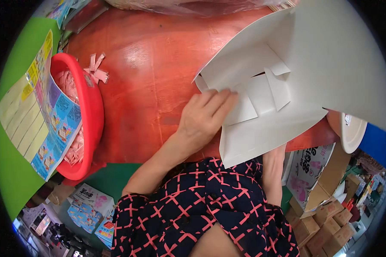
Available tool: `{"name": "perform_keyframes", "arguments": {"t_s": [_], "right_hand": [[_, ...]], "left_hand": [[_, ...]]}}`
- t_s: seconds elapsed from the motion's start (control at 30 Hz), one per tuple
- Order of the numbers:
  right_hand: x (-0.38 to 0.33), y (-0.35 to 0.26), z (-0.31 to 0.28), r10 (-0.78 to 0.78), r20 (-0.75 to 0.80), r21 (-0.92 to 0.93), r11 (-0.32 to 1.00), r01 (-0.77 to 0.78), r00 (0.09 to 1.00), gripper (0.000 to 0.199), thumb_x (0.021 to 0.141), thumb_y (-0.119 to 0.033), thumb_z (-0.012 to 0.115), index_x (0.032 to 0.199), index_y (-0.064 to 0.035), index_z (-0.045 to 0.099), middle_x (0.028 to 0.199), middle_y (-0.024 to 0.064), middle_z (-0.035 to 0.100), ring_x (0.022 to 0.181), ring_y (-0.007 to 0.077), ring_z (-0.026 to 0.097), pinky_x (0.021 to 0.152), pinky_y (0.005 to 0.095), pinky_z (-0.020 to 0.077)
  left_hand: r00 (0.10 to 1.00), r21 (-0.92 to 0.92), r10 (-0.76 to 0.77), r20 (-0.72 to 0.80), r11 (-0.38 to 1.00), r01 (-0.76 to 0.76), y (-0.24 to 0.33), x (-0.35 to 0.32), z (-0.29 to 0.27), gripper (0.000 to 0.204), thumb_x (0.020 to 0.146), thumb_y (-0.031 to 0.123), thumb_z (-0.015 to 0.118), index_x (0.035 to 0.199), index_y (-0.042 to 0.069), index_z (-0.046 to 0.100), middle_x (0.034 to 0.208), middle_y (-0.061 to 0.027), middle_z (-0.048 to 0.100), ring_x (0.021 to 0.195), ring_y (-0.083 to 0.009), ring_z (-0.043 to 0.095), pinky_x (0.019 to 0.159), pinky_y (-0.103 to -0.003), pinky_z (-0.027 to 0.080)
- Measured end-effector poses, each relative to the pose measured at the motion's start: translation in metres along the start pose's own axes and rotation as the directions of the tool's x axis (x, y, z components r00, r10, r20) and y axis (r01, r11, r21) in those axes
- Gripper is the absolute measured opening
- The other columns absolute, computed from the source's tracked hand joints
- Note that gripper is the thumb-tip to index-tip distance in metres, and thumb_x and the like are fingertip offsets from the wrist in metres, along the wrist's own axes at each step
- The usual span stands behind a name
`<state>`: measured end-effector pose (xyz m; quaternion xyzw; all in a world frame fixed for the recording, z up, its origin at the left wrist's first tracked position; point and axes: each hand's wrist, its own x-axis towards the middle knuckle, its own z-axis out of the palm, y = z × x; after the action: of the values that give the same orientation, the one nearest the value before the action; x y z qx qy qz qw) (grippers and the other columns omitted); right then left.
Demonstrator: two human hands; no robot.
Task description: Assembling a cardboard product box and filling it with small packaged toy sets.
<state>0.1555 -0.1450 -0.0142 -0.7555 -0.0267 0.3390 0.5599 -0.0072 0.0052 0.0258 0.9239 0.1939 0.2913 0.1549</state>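
Note:
A large white cardboard box blank (pixel 330 64), half folded, lies tilted on the red-brown table (pixel 150 73) at the right. My left hand (pixel 206 113) presses flat on one of its inner flaps (pixel 244 107), fingers together and pointing right. My right hand is hidden under the cardboard; only its forearm (pixel 273 171) shows, going up beneath the lower edge of the blank.
A red plastic basin (pixel 92 115) with small pink packets stands at the table's left edge, a colourful printed sheet (pixel 43 111) leaning in it. A few pink packets (pixel 96 68) lie loose beside it. Cardboard boxes (pixel 326 214) sit on the floor at the right.

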Motion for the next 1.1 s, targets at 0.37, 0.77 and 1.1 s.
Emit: {"name": "perform_keyframes", "arguments": {"t_s": [0.37, 0.77, 1.1], "right_hand": [[0.019, 0.015, 0.003, 0.275, 0.265, 0.757, 0.534, -0.376, 0.924, 0.025, 0.087, -0.015, 0.056, 0.107, -0.0009, 0.055, 0.102, 0.0088, 0.06, 0.092, 0.0205, 0.059, 0.081, 0.0329, 0.0509], [0.013, -0.003, 0.01, 0.136, 0.449, 0.825, 0.316, -0.468, 0.883, 0.026, 0.088, -0.014, 0.053, 0.11, 0.0008, 0.053, 0.107, 0.0112, 0.059, 0.099, 0.0213, 0.057, 0.089, 0.0321, 0.0477], [-0.006, 0.002, 0.002, 0.054, 0.205, 0.559, 0.813, -0.162, 0.977, 0.027, 0.089, -0.01, 0.05, 0.114, 0.0028, 0.049, 0.112, 0.0131, 0.056, 0.102, 0.0221, 0.055, 0.092, 0.0331, 0.0464]], "left_hand": [[0.991, -0.045, -0.133, -0.022, 0.99, 0.132, -0.011, 0.014, 0.008, 0.029, 0.073, 0.0, 0.055, 0.102, 0.002, 0.053, 0.107, -0.0202, 0.057, 0.063, -0.0247, 0.064, 0.048, -0.03, 0.052], [0.989, -0.088, -0.091, -0.113, 0.993, 0.081, -0.014, 0.008, 0.015, 0.021, 0.074, -0.002, 0.053, 0.094, 0.001, 0.058, 0.104, -0.0224, 0.06, 0.061, -0.0247, 0.064, 0.047, -0.03, 0.052], [0.989, -0.202, -0.143, -0.03, 0.97, 0.134, -0.019, 0.008, 0.008, 0.014, 0.073, -0.005, 0.051, 0.086, 0.0, 0.056, 0.1, -0.0202, 0.062, 0.071, -0.0285, 0.064, 0.056, -0.033, 0.054]]}}
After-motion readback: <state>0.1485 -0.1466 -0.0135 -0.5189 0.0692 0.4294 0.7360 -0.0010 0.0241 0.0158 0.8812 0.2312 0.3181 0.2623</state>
